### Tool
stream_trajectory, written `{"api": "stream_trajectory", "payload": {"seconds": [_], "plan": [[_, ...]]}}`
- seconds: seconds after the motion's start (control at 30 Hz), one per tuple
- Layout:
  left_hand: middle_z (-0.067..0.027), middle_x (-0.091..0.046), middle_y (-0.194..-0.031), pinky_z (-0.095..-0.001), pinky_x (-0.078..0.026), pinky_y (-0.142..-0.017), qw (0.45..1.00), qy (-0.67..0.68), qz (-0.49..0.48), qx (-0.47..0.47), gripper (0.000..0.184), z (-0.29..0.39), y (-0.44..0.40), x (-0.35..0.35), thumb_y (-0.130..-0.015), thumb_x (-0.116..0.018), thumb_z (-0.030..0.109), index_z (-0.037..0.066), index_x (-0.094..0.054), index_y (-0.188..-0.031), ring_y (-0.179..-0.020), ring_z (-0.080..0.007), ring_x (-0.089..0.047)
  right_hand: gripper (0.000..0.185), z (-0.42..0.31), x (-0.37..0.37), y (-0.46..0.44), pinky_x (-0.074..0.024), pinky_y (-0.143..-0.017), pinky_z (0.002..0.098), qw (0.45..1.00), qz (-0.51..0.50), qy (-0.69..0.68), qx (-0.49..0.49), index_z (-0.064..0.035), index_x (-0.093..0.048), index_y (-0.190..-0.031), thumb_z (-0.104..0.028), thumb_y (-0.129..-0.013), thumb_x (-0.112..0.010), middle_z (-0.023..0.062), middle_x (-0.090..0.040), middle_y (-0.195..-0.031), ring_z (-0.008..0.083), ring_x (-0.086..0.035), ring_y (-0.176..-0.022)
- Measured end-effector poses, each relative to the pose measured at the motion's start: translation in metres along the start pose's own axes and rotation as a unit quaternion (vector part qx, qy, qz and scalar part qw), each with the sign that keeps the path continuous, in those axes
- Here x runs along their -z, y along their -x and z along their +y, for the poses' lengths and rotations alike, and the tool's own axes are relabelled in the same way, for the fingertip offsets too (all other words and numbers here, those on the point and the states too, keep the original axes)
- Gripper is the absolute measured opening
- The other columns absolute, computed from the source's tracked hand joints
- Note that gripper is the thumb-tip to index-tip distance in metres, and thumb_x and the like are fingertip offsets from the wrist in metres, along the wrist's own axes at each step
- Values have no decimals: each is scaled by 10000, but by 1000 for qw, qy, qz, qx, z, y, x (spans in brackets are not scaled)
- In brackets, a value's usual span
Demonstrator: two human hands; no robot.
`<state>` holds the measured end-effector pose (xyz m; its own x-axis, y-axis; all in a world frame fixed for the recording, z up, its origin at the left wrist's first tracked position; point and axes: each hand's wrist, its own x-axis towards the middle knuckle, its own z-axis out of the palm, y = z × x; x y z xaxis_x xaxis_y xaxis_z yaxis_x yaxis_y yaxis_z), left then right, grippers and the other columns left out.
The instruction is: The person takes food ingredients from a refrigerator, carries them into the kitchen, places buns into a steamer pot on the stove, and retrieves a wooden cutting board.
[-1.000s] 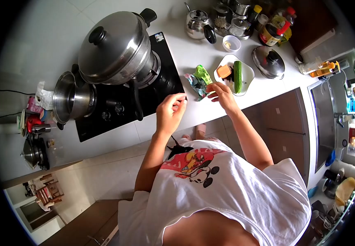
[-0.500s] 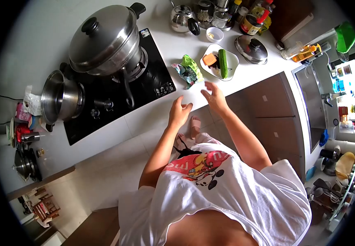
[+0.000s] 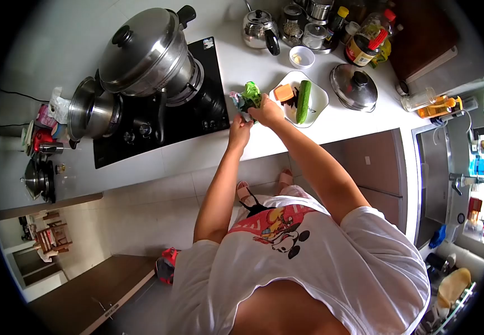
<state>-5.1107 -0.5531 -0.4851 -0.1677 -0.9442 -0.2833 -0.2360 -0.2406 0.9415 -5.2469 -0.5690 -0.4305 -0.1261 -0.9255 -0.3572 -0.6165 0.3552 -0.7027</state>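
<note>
On the white counter beside the hob lies a crumpled green, shiny-looking packet [image 3: 247, 96] with dark, bluish printed parts; its contents I cannot make out. My right hand [image 3: 268, 111] has its fingers closed on the packet's right side. Against the packet's near end, my left hand [image 3: 241, 132] pinches its edge, though the fingertips are partly hidden. Just right of my right hand is a white plate [image 3: 315, 114] holding a cucumber [image 3: 303, 102], an orange block [image 3: 283, 92] and some dark pieces.
Left of my hands, a large lidded steel pot [image 3: 144, 56] and an open steel pan [image 3: 88, 114] sit on the black hob [image 3: 197, 120]. Behind the plate are a small white bowl [image 3: 302, 57], a kettle [image 3: 259, 30] and seasoning bottles [image 3: 361, 50]. A pot lid [image 3: 353, 88] lies at right.
Both hands have reached forward from the counter's edge and taken hold of the green packet. My view has shifted a little.
</note>
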Motion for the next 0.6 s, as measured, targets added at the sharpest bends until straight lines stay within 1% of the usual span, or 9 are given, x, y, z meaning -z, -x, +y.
{"api": "stream_trajectory", "payload": {"seconds": [0.07,0.13,0.17,0.23,0.3,0.37,0.43,0.5,0.6], "plan": [[-60,-542,-941,-258,-377,-701,1000,1,11,-2,250,3,-1,-2,-777,-527,48,12,-460,-1015,-845,-133,-498,611,2,0,-7,-458,-746,392,1000,-14,-2,11,22,-446,-1045,-397,-632,-611,216,-593,-903,342,-582,-852],[-27,-539,-1078,-267,-371,-824,994,82,25,69,364,26,13,-5,-784,-478,52,54,-469,-1148,-973,-124,-495,574,2,-4,-11,-460,-739,382,1000,-18,2,17,27,-482,-989,-385,-614,-621,211,-598,-872,337,-587,-829],[-27,-539,-1078,-267,-371,-824,994,83,29,71,364,31,18,-6,-784,-478,52,54,-469,-1148,-973,-124,-495,577,2,-8,-13,-456,-754,381,1000,-9,13,25,29,-475,-1007,-357,-606,-628,219,-586,-902,338,-578,-854],[-13,-496,-1153,-276,-375,-827,981,143,96,94,427,41,25,-4,-784,-494,85,68,-423,-1205,-987,-129,-491,588,-1,-11,-6,-443,-786,377,998,16,-11,61,33,-463,-1039,-332,-609,-629,231,-561,-957,337,-554,-907],[-20,-436,-1221,-285,-399,-838,974,178,106,94,490,38,28,5,-776,-499,95,82,-374,-1249,-1009,-117,-473,646,-1,-10,1,-423,-826,379,988,53,-79,121,21,-419,-1126,-283,-609,-660,244,-535,-976,358,-523,-935],[-28,-425,-1229,-284,-411,-830,975,189,93,77,492,69,41,-2,-777,-478,94,83,-367,-1256,-1010,-113,-470,665,-8,2,10,-424,-825,380,976,80,-138,146,-3,-404,-1148,-243,-595,-686,242,-528,-967,365,-523,-920],[-35,-425,-1229,-298,-397,-856,977,200,66,36,502,86,48,-11,-773,-451,92,80,-354,-1266,-1020,-118,-465,670,-14,21,21,-425,-834,373,966,69,-204,145,-59,-382,-1181,-216,-611,-698,237,-467,-1044,349,-513,-943],[-41,-416,-1237,-339,-345,-922,975,217,28,32,521,102,49,-23,-761,-418,88,93,-341,-1276,-1075,-133,-426,666,-18,52,36,-419,-847,375,964,40,-221,142,-90,-376,-1189,-212,-622,-703,229,-444,-1066,346,-502,-968],[-33,-413,-1241,-344,-347,-920,972,232,-40,15,519,112,44,-46,-773,-402,84,104,-329,-1287,-1096,-135,-415,625,-3,84,44,-435,-804,362,958,79,-207,183,-118,-374,-1184,-183,-650,-693,202,-504,-1024,333,-526,-965]]}}
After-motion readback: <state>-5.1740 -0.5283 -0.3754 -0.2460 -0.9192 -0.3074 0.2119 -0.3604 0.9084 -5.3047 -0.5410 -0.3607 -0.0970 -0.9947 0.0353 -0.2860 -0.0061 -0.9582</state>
